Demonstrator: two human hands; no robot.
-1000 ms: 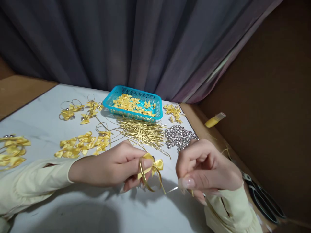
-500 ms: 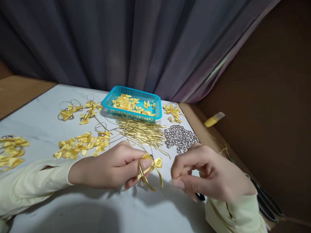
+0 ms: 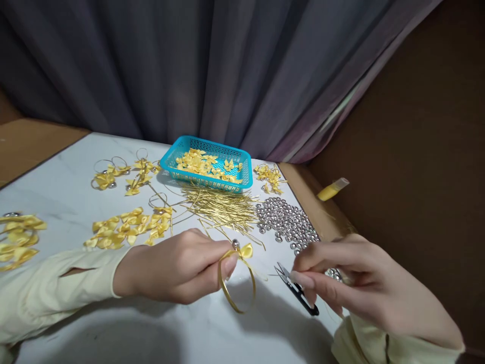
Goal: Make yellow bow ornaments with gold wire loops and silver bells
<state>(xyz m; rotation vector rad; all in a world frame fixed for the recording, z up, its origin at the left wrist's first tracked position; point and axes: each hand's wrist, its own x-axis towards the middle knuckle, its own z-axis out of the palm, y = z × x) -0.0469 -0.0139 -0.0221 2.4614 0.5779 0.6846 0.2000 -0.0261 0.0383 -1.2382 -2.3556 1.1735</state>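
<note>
My left hand (image 3: 178,265) pinches a yellow ribbon bow (image 3: 246,251) between thumb and forefinger. A gold cord loop (image 3: 228,299) hangs below the bow, and a silver bead (image 3: 235,244) sits at its top. My right hand (image 3: 352,275) is closed in a pinch off to the right. A thin thread (image 3: 271,275) stretches from near the bow toward its fingertips; its far end is hard to see. Just under those fingers, black-handled thread snips (image 3: 297,291) lie on the white tabletop, partly covered by the fingers.
A blue basket (image 3: 206,181) of yellow bows stands at the back. Before it lie gold cords (image 3: 223,205) and a heap of silver beads (image 3: 282,217). Groups of bows (image 3: 129,225) are at left. A yellow capped tube (image 3: 331,190) lies at right.
My right hand has moved right, away from the bow, uncovering the thread snips. My left hand has turned slightly, so the loop now hangs open and the silver bead shows.
</note>
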